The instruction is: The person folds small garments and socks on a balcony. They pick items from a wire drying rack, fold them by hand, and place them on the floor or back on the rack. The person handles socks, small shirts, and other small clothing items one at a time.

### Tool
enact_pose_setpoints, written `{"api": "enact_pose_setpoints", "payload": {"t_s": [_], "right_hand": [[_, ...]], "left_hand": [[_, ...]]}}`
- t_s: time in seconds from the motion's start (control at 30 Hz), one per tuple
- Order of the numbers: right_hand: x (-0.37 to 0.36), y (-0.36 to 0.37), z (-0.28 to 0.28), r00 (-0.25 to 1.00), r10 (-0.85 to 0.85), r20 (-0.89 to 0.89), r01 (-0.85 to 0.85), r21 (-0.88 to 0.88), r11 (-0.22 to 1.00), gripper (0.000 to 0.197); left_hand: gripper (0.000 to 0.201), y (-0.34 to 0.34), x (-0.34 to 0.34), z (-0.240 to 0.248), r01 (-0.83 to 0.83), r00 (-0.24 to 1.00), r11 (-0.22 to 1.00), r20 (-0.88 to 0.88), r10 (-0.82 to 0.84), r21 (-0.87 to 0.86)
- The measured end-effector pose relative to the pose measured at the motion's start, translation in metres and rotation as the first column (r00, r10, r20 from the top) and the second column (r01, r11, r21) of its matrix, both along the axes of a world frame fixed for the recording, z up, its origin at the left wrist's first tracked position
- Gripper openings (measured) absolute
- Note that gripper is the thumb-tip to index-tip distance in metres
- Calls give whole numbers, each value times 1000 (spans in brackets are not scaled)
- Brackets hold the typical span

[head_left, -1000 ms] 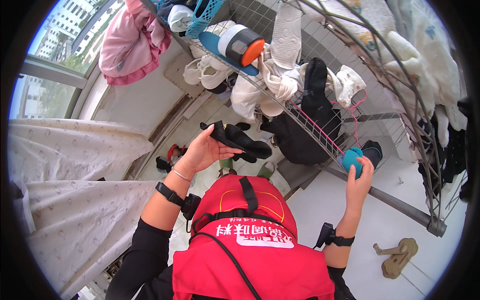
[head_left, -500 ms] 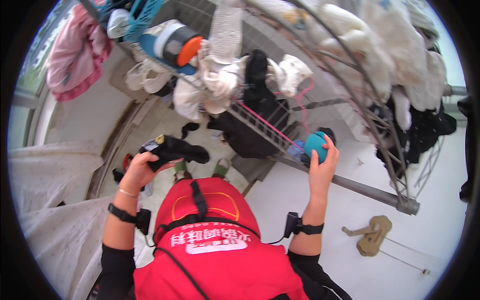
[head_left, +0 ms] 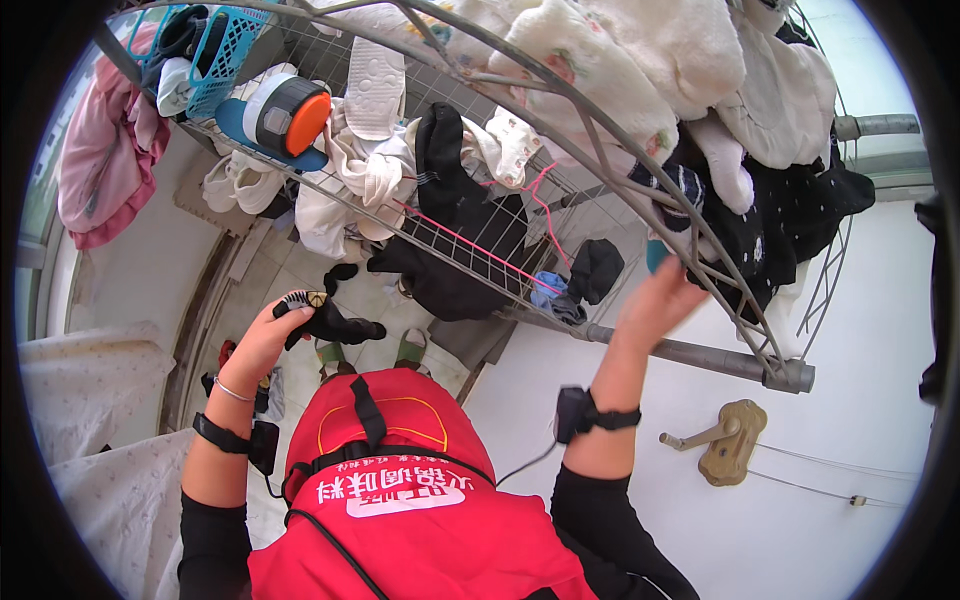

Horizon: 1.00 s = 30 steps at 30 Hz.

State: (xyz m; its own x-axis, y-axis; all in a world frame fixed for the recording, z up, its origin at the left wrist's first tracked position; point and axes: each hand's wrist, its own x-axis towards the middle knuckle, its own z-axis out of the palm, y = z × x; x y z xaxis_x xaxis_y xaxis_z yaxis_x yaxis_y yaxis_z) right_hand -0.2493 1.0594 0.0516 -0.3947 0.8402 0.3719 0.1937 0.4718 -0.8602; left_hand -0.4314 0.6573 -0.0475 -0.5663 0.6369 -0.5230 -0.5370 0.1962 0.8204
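My left hand [head_left: 262,335] is closed around a black sock [head_left: 345,328] with a striped, patterned end near the thumb; the rest hangs to the right, above the floor. At the right end of the metal rack, my right hand [head_left: 655,300] reaches up by the slanted bars, slightly blurred. A teal rolled-up sock [head_left: 656,256] shows at its fingertips, mostly hidden. Just left of that hand, a black rolled bundle [head_left: 596,272] and a blue one [head_left: 548,290] lie in the wire shelf's corner. Dark striped cloth [head_left: 680,190] and black dotted cloth [head_left: 790,235] hang above it.
White fluffy clothing [head_left: 640,70] covers the upper rack. Its lower shelf holds an orange-lidded bottle [head_left: 300,115], white shoes and a long black sock [head_left: 440,160]. A grey rail [head_left: 700,355] crosses in front. A hand crank [head_left: 730,440] is on the white wall.
My right hand has moved right with the teal sock, away from the shelf corner, uncovering the black bundle. My left hand still holds the black sock. The whole view has shifted.
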Motion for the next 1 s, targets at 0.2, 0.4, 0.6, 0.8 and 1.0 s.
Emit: {"api": "enact_pose_setpoints", "payload": {"t_s": [0.2,0.4,0.6,0.8,1.0], "right_hand": [[-4,13,-56,892,-57,449,-96,312,945,42],[12,4,-83,535,33,844,-250,121,961,15],[-11,11,-105,166,-76,983,-142,100,985,22],[-2,8,-76,485,35,874,-145,42,988,18],[11,-14,-21,938,288,190,-228,-284,931,17]], "left_hand": [[23,-6,5,-2,19,1000,998,-23,-20,-57],[21,-16,8,-3,15,1000,997,-10,-16,-76],[21,-18,12,-1,11,1000,997,-3,-12,-71],[21,-26,10,-3,3,1000,998,-5,-3,-67],[20,-19,4,-11,70,995,997,-70,-73,-44]]}}
